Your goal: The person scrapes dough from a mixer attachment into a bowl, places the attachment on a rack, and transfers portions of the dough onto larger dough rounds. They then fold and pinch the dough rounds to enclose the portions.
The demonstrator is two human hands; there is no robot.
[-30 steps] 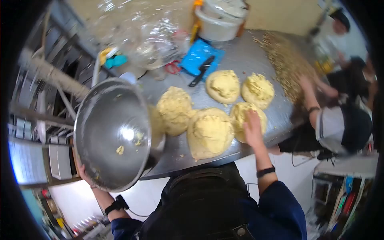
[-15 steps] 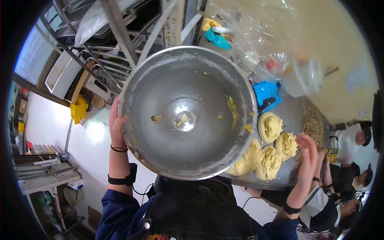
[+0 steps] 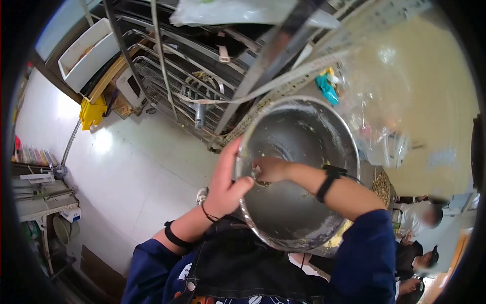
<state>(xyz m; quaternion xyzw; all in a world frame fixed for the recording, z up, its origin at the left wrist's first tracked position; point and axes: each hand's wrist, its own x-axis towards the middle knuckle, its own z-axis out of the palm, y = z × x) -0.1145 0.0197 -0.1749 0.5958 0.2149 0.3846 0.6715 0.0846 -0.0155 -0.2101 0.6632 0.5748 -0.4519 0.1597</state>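
So the big round silver metal bowl (image 3: 298, 218) sits tilted mid-frame, a bit right of centre, open side facing the camera. Left hand (image 3: 225, 177) is clamped on its left rim, thumb hooked over the edge. Right hand (image 3: 272, 169) is down inside by the left wall; can't tell if its fingers are closed on anything. Some pale yellow dough (image 3: 340, 234) peeks out past the bowl, lower right of the frame.
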